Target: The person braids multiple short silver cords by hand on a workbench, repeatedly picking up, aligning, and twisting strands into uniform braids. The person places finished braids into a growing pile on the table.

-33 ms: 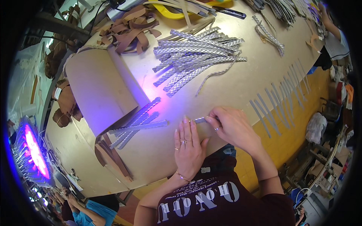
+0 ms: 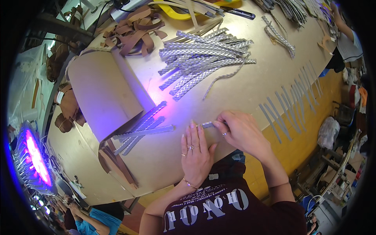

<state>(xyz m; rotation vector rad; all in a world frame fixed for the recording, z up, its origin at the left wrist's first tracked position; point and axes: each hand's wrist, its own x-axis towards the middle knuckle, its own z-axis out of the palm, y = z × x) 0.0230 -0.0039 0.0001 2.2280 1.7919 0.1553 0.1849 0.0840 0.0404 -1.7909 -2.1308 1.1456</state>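
Between my two hands a short stretch of silvery braided strip (image 2: 206, 125) shows on the table near its front edge. My left hand (image 2: 197, 156) lies flat with fingers stretched out, its fingertips pressing on the left part of the strip and hiding it. The right end is covered by my right hand (image 2: 243, 134), its thumb and fingers pinched around it. To the left of my hands, several finished-looking grey strips (image 2: 145, 133) lie crossed, partly under a curled brown sheet (image 2: 103, 92). Farther back sits a large heap of silvery braided strips (image 2: 207, 58).
Several thin grey strips (image 2: 291, 111) line the table's right edge. Brown strap pieces (image 2: 137, 33) are piled at the back left, near a yellow-handled tool (image 2: 174, 12) and a cutter knife (image 2: 237, 13). A bright purple lamp (image 2: 37, 156) glows at far left. Other people work nearby.
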